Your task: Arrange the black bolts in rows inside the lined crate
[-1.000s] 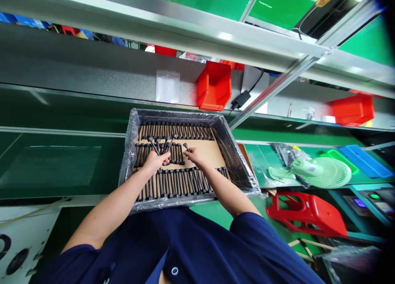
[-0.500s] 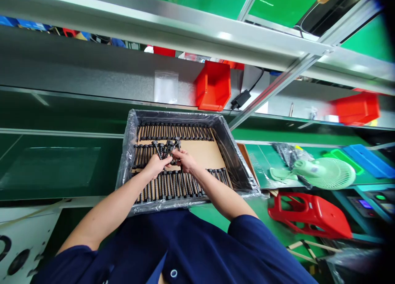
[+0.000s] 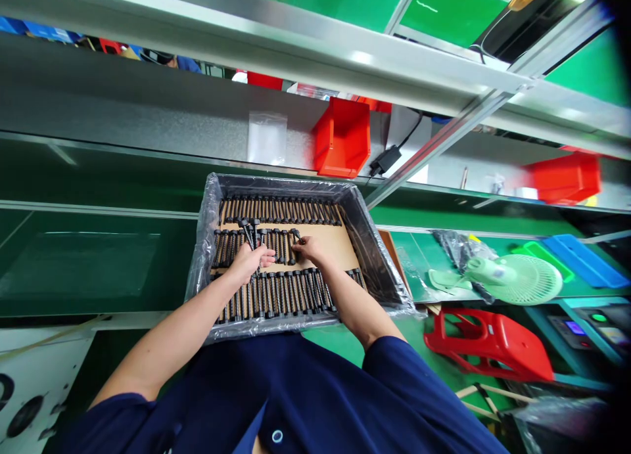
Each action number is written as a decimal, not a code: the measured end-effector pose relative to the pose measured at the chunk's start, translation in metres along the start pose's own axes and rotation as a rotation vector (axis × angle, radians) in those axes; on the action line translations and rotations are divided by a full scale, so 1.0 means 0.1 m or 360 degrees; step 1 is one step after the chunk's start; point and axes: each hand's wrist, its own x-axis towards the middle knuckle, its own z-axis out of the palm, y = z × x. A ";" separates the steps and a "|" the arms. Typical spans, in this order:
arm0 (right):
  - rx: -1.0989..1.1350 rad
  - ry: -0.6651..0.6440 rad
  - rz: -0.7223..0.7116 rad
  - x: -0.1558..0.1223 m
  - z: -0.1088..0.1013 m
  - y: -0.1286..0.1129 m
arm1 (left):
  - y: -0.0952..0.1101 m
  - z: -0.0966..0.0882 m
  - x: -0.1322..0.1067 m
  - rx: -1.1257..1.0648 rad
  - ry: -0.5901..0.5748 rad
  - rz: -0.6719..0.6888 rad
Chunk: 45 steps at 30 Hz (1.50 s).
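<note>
A plastic-lined tray sits on the green bench in front of me, with rows of dark bolts laid on brown cardboard. My left hand is closed round a few bolts that stick up from the fist. My right hand pinches one bolt at the right end of the middle row. The nearest row of bolts lies under both wrists.
A red bin and a clear bag stand behind the tray. To the right are a pale green fan, a red stool, a blue tray and another red bin. Shelf rails run overhead.
My right hand met the left hand at the bundle half a second ago, then moved back right to the end of the middle row. The left hand's bundle looks smaller.
</note>
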 end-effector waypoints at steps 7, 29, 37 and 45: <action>0.0152 -0.0047 0.0049 0.00 0.10 -0.03 | -0.08 -0.03 0.08 -0.0047 0.0139 0.0015; 0.1052 -0.0581 -0.0198 -0.75 0.35 -0.65 | -0.10 0.00 0.02 0.0084 -0.0174 0.0214; 0.0289 0.0713 -0.0655 -0.29 -0.46 -0.49 | -0.07 -0.01 0.05 0.0102 -0.0056 0.0196; 0.0094 0.0581 -0.0329 -0.16 -0.39 0.10 | -0.04 0.02 -0.02 0.0205 -0.0111 0.0206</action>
